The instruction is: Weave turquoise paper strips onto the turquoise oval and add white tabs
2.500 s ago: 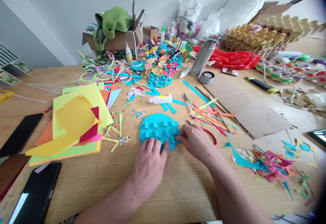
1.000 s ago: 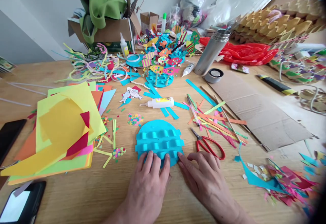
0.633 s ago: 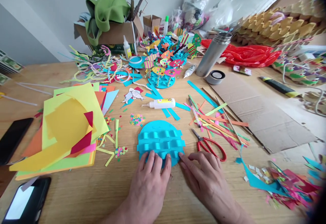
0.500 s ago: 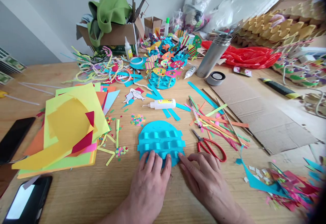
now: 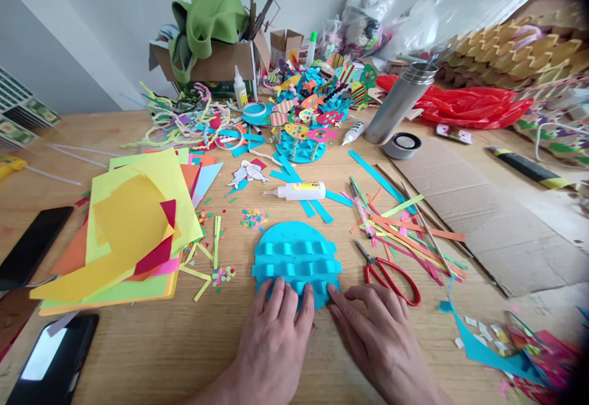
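Observation:
A blue paper disc (image 5: 294,231) lies flat on the table before me, with rows of wavy, looped blue paper strips (image 5: 297,268) across it. My left hand (image 5: 276,331) rests over its lower edge, fingers apart and pressing on the lowest strip between its loops. At the right end of that same strip, my right hand (image 5: 380,325) has index finger and thumb close together on it, the other fingers curled. A white glue bottle (image 5: 304,191) lies just beyond the disc. Red-handled scissors (image 5: 391,276) are right of it, near my right hand.
Coloured paper sheets (image 5: 138,227) are stacked left, beside two phones (image 5: 50,356). Loose paper strips (image 5: 409,227) and a cardboard sheet (image 5: 473,208) lie right. Behind stand a paper-fish craft (image 5: 308,110), a steel flask (image 5: 400,104) and its lid (image 5: 402,145). Paper scraps (image 5: 529,356) cover the near right.
The whole view has shifted slightly, so things appear a little further right and lower. Both hands keep their places on the strip.

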A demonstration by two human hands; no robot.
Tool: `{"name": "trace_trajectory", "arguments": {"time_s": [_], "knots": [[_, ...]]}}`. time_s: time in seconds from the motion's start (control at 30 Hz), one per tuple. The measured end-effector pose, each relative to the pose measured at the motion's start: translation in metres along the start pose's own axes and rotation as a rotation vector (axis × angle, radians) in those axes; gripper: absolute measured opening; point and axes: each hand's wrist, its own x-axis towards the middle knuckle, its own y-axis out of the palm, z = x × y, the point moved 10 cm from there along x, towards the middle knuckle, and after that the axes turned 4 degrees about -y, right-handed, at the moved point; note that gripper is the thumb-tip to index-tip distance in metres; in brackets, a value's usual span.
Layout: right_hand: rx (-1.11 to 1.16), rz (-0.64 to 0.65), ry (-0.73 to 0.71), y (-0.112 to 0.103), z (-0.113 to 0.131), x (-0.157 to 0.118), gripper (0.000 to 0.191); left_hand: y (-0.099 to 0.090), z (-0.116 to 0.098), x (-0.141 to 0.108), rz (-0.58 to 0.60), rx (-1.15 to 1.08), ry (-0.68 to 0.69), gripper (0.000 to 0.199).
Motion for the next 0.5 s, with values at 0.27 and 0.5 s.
{"name": "trace_trajectory", "arguments": {"time_s": [0.27,0.5], "knots": [[0.044,0.003,0.011,0.0005,-0.0034,-0.0018,0.036,0.0018,0.0006,0.0002,-0.007,-0.003,-0.008,0.039],[0.052,0.019,0.01,0.0016,-0.004,0.0003,0.034,-0.0016,-0.0008,-0.0002,-0.025,0.004,-0.014,0.036]]}}
